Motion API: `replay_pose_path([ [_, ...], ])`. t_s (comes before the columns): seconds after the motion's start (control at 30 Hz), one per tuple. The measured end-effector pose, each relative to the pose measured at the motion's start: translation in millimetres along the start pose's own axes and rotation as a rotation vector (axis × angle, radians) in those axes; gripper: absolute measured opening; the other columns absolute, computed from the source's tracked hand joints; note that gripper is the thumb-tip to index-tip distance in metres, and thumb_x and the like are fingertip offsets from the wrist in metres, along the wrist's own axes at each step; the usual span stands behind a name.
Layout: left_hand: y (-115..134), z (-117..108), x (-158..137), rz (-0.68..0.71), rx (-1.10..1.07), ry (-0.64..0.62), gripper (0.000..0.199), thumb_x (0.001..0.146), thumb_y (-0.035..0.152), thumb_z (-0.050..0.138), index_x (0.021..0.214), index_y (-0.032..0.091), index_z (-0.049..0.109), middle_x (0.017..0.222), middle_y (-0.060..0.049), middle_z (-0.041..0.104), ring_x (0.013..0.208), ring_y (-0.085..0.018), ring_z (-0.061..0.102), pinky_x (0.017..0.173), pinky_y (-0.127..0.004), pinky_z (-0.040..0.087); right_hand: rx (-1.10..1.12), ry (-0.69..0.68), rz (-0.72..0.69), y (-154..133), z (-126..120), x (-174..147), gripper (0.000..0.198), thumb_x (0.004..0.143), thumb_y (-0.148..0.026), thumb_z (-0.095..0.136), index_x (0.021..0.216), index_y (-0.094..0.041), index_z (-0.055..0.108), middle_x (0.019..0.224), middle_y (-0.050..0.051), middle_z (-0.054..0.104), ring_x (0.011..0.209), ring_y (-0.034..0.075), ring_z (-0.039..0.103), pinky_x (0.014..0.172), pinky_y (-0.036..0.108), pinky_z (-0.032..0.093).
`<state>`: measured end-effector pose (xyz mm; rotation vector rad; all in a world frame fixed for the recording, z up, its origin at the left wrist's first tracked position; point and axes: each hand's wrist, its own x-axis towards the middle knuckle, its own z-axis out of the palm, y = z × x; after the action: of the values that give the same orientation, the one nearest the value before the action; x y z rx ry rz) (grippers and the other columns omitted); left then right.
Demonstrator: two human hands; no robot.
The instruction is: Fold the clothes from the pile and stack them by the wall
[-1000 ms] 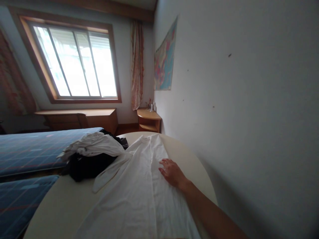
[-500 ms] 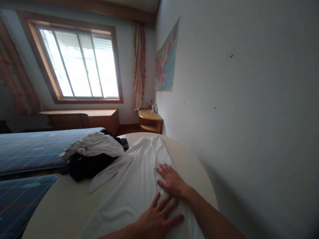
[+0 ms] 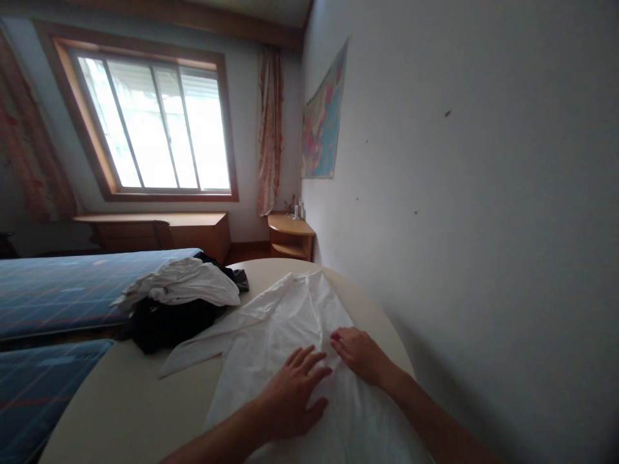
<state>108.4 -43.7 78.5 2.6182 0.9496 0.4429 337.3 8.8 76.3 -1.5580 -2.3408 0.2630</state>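
A white long-sleeved shirt point(image 3: 271, 348) lies spread on a round cream table point(image 3: 120, 399), its collar end toward the far edge. One sleeve reaches out to the left. My left hand point(image 3: 293, 396) rests over the middle of the shirt, palm down and fingers apart. To its right, my right hand point(image 3: 360, 353) is on or just above the shirt's right side, fingers a little bent and nothing visible in them. Whether either palm presses on the cloth is hard to tell.
Black clothing point(image 3: 176, 322) and a crumpled white garment point(image 3: 198, 283) are heaped on the table's left edge. Blue plaid mattresses point(image 3: 87, 287) stand left. A wall point(image 3: 464, 270) runs close on the right. Beyond are a corner shelf point(image 3: 290, 224) and a desk point(image 3: 193, 222).
The shirt has shifted right, its collar end and front line with it. My right hand has moved right and its fingers have drawn in. My left hand has gone slightly forward and left.
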Motion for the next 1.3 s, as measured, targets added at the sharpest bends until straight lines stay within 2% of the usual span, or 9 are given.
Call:
replay_pose_path([
  [0.1,-15.1,0.5,-6.6,-0.138,0.064,-0.063,0.070,0.087,0.043,0.060,0.151,0.030,0.036,0.163,-0.010,0.019,0.150,-0.039,0.010,0.118,-0.064,0.011,-0.036,0.074,0.027,2.5,8.4,25.2,0.046,0.100,-0.036,0.034,0.132,-0.015,0.058,0.134,0.013,0.061,0.126,0.023,0.053,0.109,0.036,0.035],
  [0.2,-12.1,8.7,-8.4,-0.159,0.045,-0.094,0.071,0.089,0.049,0.055,0.154,0.032,0.029,0.164,-0.008,0.015,0.150,-0.038,0.004,0.118,-0.066,0.007,-0.066,0.008,0.044,6.6,23.0,36.9,0.058,0.100,-0.044,0.032,0.150,-0.015,0.039,0.157,0.010,0.036,0.147,0.024,0.026,0.119,0.041,0.021],
  [0.3,0.2,11.4,-8.8,-0.181,0.027,-0.104,0.073,0.088,0.049,0.055,0.154,0.031,0.028,0.165,-0.008,0.013,0.150,-0.039,0.001,0.118,-0.066,0.005,-0.096,-0.062,0.095,8.1,33.1,30.6,0.060,0.100,-0.050,0.031,0.152,-0.022,0.035,0.161,0.006,0.028,0.150,0.025,0.017,0.120,0.047,0.016],
  [0.53,14.7,29.1,-14.4,-0.119,-0.032,-0.179,0.080,0.086,0.059,0.055,0.155,0.030,0.026,0.164,-0.012,0.009,0.148,-0.044,-0.002,0.114,-0.072,0.004,-0.140,-0.051,0.084,13.3,21.8,-6.6,0.054,0.097,-0.047,0.041,0.146,-0.024,0.046,0.155,0.009,0.040,0.146,0.027,0.028,0.118,0.048,0.023],
  [0.67,13.0,30.3,-14.8,-0.119,-0.083,-0.166,0.073,0.087,0.056,0.055,0.151,0.027,0.036,0.162,-0.010,0.025,0.149,-0.039,0.015,0.118,-0.063,0.017,-0.180,-0.015,0.113,11.0,12.1,1.2,0.044,0.098,-0.042,0.038,0.130,-0.020,0.061,0.136,0.014,0.059,0.128,0.029,0.050,0.108,0.046,0.036],
  [0.77,-5.4,10.4,-10.3,-0.260,0.016,0.006,0.053,0.090,0.039,0.054,0.140,0.024,0.050,0.156,-0.009,0.038,0.145,-0.031,0.031,0.118,-0.051,0.028,-0.210,0.035,0.161,5.8,15.5,26.3,0.042,0.098,-0.040,0.039,0.125,-0.018,0.063,0.129,0.016,0.062,0.119,0.030,0.055,0.103,0.045,0.040],
  [0.87,-40.7,-17.3,-5.6,-0.439,0.213,0.156,0.049,0.085,0.023,0.055,0.134,0.023,0.055,0.155,-0.009,0.040,0.144,-0.030,0.034,0.117,-0.048,0.028,-0.233,0.052,0.176,4.6,26.5,58.6,0.045,0.098,-0.041,0.040,0.133,-0.017,0.058,0.143,0.015,0.053,0.132,0.029,0.047,0.110,0.044,0.034],
  [1.1,-106.1,-53.1,-4.1,-0.524,0.373,0.196,0.014,0.092,0.020,0.051,0.095,0.021,0.064,0.105,-0.006,0.071,0.108,-0.023,0.062,0.101,-0.038,0.041,-0.205,0.064,0.322,22.7,33.0,128.6,0.058,0.098,-0.042,0.036,0.144,-0.007,0.045,0.150,0.020,0.044,0.140,0.028,0.038,0.114,0.039,0.028],
  [1.3,-142.1,-89.3,5.9,-0.832,0.446,0.295,0.028,0.102,0.020,0.029,0.113,0.017,0.054,0.094,-0.010,0.072,0.085,-0.023,0.072,0.074,-0.031,0.052,-0.190,0.078,0.462,42.2,27.1,173.1,0.067,0.096,-0.050,0.034,0.149,-0.010,0.038,0.148,0.022,0.045,0.137,0.034,0.041,0.110,0.049,0.031],
])
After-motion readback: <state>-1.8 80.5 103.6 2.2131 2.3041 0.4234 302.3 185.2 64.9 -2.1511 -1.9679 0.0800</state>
